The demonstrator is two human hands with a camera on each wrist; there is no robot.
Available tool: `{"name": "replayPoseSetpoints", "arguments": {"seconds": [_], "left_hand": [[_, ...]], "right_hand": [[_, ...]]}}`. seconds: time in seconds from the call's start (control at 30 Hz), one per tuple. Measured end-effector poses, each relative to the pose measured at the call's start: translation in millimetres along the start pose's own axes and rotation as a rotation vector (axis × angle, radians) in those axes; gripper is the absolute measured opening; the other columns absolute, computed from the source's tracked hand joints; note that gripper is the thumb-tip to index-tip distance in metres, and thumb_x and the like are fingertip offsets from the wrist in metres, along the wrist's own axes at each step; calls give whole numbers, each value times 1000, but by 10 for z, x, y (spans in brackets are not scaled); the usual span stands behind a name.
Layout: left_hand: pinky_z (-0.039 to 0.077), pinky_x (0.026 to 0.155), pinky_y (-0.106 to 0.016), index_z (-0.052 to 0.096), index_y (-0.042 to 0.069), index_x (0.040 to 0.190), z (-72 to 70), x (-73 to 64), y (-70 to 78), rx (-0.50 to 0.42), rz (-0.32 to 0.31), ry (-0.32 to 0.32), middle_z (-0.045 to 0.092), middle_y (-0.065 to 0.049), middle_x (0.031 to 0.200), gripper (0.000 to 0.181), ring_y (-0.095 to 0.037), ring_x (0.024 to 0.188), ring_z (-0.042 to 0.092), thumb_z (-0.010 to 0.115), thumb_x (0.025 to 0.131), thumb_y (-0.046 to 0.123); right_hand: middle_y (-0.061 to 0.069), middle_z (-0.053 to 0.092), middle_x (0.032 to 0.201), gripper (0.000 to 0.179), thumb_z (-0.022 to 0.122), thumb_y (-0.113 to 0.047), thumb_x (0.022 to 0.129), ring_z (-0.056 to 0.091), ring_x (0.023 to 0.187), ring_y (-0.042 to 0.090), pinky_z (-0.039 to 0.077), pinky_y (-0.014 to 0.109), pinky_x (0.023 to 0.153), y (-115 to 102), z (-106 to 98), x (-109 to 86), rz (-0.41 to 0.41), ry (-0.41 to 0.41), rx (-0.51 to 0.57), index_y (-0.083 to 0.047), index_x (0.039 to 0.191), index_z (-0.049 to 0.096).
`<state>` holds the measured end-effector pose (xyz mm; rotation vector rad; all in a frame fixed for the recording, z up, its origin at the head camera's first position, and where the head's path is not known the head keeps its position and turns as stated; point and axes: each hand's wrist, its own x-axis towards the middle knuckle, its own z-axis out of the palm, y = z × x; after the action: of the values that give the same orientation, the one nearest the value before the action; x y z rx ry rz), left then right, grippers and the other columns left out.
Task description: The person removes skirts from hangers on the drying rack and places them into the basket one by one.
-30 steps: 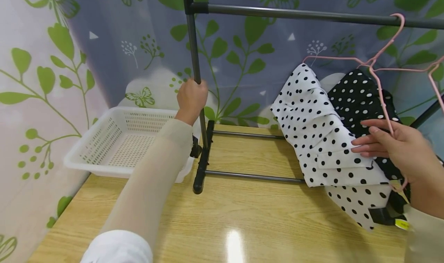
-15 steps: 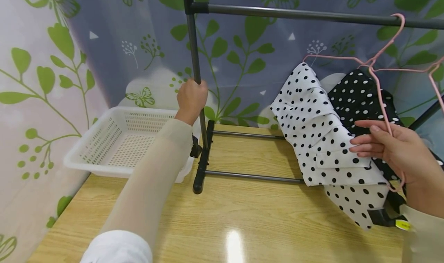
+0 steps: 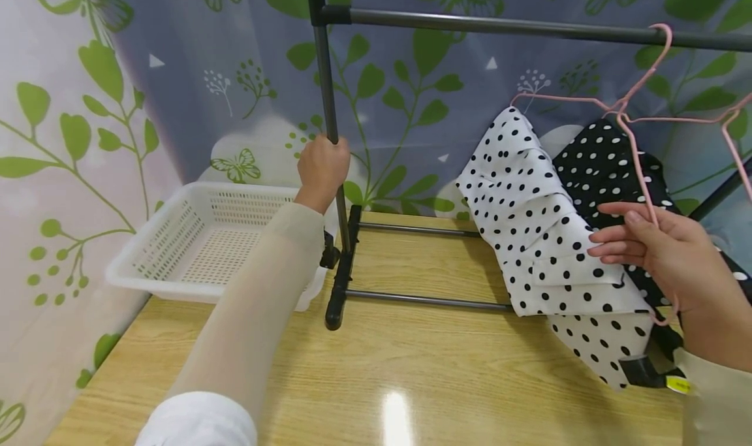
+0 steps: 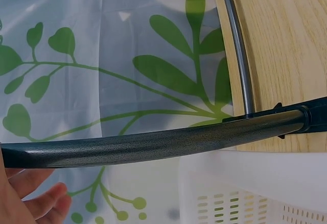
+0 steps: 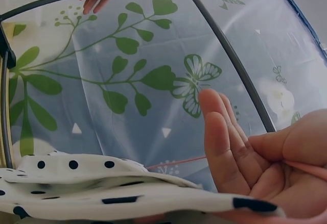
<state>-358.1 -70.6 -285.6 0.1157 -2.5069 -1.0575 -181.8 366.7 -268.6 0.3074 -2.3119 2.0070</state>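
My left hand [image 3: 324, 166] is wrapped around the dark upright post [image 3: 325, 87] of a clothes rack. At the right, my right hand [image 3: 675, 250] holds the side arm of a pink wire hanger [image 3: 639, 159] between thumb and fingers. The hanger hooks over the rack's top bar [image 3: 487, 23]. A white garment with black dots [image 3: 529, 217] hangs from it, slanting toward the table, its edge just below my right hand in the right wrist view. Behind it is a black garment with white dots [image 3: 599, 155], partly hidden by the white one and my hand.
A white perforated plastic basket [image 3: 194, 237] stands left of the rack, behind my left forearm. The rack's black foot [image 3: 339, 289] and thin lower bars [image 3: 429, 299] rest on the wooden table [image 3: 411, 354]. A leaf-patterned curtain [image 3: 235, 93] hangs close behind.
My right hand and the pink hanger have shifted slightly left along the bar, and the white dotted garment's lower end with them. My left hand keeps its hold on the post.
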Motion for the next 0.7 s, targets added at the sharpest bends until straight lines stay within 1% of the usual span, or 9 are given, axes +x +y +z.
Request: {"name": "replayPoseSetpoints", "arguments": {"seconds": [0.03,0.2,0.37,0.47,0.6,0.7], "left_hand": [[34,50,-34,49,11,75,-1,-1,0,2,1,4,50,-8,66,36,-24,53,43,35,100,32],[35,51,-35,51,9,76,4,-1,0,6,0,7,52,-8,67,37,-25,54,45,35,100,32],[34,49,-34,50,10,74,6,-3,-8,-3,3,10,49,-7,65,37,-23,51,43,35,101,31],[32,47,-33,47,12,71,11,2,-11,-8,9,9,47,-6,62,37,-21,49,40,35,101,31],[30,45,-31,44,13,69,13,6,-12,-10,8,1,44,-4,59,38,-19,46,36,34,101,31],[30,44,-31,44,13,67,8,2,-8,-13,11,5,43,-3,58,39,-19,45,36,35,100,31]], "right_hand": [[3,73,87,24,46,-30,101,71,73,14,56,23,66,-7,13,-2,10,16,-14,-16,119,56],[2,73,87,26,45,-31,101,71,73,14,56,23,66,-13,50,-2,2,31,-29,-15,120,54],[-3,73,87,26,44,-33,101,71,73,11,56,22,65,-18,86,0,-8,52,-116,-18,120,54],[-5,72,86,25,43,-33,101,71,72,10,56,22,64,-24,107,1,-7,61,-135,-20,119,55],[-5,73,86,24,43,-32,101,71,72,10,56,22,64,-46,143,6,-2,70,-73,-19,117,55],[-5,74,88,25,44,-31,101,72,76,9,56,22,66,-72,181,8,3,80,-25,-16,118,54]]}}
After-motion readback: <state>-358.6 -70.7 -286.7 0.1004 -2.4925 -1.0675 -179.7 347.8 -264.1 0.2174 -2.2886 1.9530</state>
